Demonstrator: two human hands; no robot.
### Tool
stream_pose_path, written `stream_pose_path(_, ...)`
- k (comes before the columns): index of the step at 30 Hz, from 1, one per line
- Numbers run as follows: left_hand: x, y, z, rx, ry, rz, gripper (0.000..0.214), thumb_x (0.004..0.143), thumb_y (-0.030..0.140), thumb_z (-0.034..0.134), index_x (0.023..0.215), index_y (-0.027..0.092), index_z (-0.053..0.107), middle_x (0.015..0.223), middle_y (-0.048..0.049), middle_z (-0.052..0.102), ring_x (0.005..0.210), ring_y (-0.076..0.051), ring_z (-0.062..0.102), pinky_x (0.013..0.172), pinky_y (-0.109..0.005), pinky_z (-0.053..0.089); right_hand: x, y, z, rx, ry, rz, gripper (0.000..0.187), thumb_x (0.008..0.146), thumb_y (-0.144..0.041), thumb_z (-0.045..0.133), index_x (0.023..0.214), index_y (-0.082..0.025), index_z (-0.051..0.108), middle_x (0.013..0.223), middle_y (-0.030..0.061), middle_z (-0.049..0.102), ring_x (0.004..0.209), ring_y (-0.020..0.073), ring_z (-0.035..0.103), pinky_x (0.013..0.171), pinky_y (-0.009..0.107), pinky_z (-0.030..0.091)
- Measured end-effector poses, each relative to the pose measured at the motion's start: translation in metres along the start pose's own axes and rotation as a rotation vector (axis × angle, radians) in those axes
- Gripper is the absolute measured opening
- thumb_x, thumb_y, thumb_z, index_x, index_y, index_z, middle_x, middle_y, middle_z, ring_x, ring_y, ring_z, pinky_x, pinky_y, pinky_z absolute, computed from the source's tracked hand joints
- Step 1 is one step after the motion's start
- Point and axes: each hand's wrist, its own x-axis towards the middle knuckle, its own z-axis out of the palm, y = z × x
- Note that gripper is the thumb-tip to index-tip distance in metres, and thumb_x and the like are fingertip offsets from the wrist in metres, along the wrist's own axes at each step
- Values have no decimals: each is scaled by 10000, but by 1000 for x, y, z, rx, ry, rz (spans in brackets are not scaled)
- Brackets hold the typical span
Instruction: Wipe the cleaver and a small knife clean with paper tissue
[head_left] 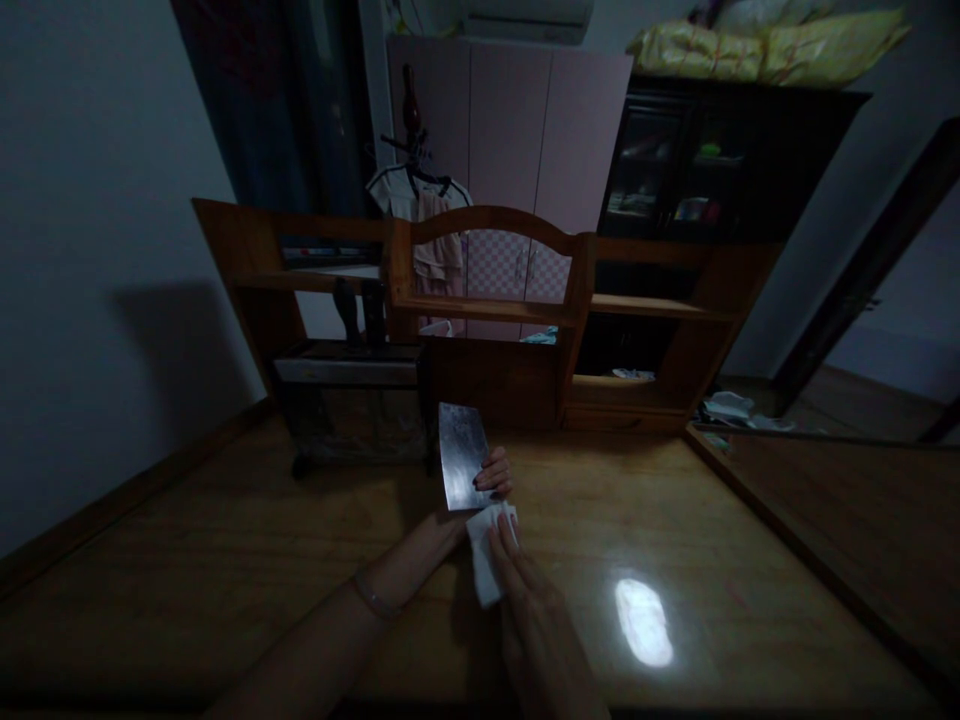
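Observation:
My left hand (493,474) is behind and around a broad metal cleaver blade (461,455), its fingers curled over the blade's right edge. The blade stands nearly upright above the table, and its handle is hidden from me. In my right hand (529,590) is a folded white cloth or tissue (486,570), pressed under the fingers. It lies just below the blade's lower edge, close to my left wrist; whether it touches the metal I cannot tell. Beyond them on the left stands a knife rack (349,372) with dark knife handles (360,312) sticking up from its top.
A wooden table (637,510) with a bright light reflection spreads around my hands. Along its back rises a wooden shelf unit (495,312). A wall (112,300) bounds the left side. Farther off are a pink wardrobe (510,130) and a dark cabinet (720,160).

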Motion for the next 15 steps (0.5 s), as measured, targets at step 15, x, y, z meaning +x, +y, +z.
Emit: stream_pose_path(15, -3, -1, -11, -29, 1, -28, 239, 928, 341, 483, 852, 130, 564, 698, 20, 533, 530, -60, 466, 510, -199, 429, -4, -5, -17, -84, -88, 0, 804, 681, 67, 335, 1454, -139, 256, 1514, 106, 236, 1384, 216, 220, 1105, 395, 314)
